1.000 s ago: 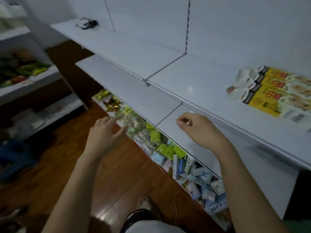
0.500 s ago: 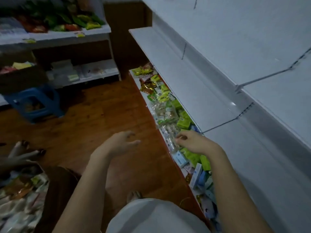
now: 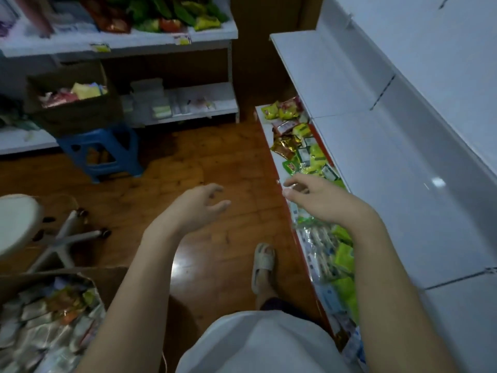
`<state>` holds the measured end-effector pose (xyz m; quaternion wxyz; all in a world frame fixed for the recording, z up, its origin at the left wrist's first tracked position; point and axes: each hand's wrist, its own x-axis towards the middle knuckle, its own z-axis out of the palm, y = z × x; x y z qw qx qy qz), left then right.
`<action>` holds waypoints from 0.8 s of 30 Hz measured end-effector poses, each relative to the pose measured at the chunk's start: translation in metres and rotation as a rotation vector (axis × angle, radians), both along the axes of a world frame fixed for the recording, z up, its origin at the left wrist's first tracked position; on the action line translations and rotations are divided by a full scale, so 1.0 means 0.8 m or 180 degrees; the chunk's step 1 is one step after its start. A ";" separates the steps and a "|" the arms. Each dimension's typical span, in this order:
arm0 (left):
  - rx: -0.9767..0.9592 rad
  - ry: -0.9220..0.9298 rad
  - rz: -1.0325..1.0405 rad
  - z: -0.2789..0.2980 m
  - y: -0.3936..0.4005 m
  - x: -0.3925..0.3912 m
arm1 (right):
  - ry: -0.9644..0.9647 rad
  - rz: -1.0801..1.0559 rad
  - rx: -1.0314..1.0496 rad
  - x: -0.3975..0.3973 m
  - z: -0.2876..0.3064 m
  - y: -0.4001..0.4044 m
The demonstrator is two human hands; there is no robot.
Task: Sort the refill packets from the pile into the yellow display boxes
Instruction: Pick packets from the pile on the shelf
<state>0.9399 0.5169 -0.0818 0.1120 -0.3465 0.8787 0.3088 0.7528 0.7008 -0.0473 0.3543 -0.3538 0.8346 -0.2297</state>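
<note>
A pile of packets (image 3: 47, 316) fills a cardboard box (image 3: 107, 278) at the lower left. More packets (image 3: 304, 146) in green, yellow and gold lie along the bottom shelf on the right. My left hand (image 3: 197, 208) hangs over the wooden floor with loosely curled fingers and holds nothing. My right hand (image 3: 314, 200) hovers over the front edge of the bottom shelf, fingers relaxed, with nothing in it. No yellow display box is in view.
White shelves (image 3: 390, 146) rise on the right. A blue stool (image 3: 105, 152) carries a cardboard box (image 3: 72, 114) of packets. A white swivel chair (image 3: 18, 224) stands at the left. Another shelf unit (image 3: 121, 44) with goods runs along the back. My sandalled foot (image 3: 263, 265) is on the floor.
The view has swung down and left, away from the upper shelf with the yellow boxes. Both hands have dropped toward the floor and the bottom shelf; the box of packets has come into view.
</note>
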 end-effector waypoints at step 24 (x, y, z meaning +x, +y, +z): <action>0.0292 -0.0010 -0.0315 -0.010 -0.501 -0.454 | -0.0130 0.0089 0.0377 -0.425 -0.006 -0.517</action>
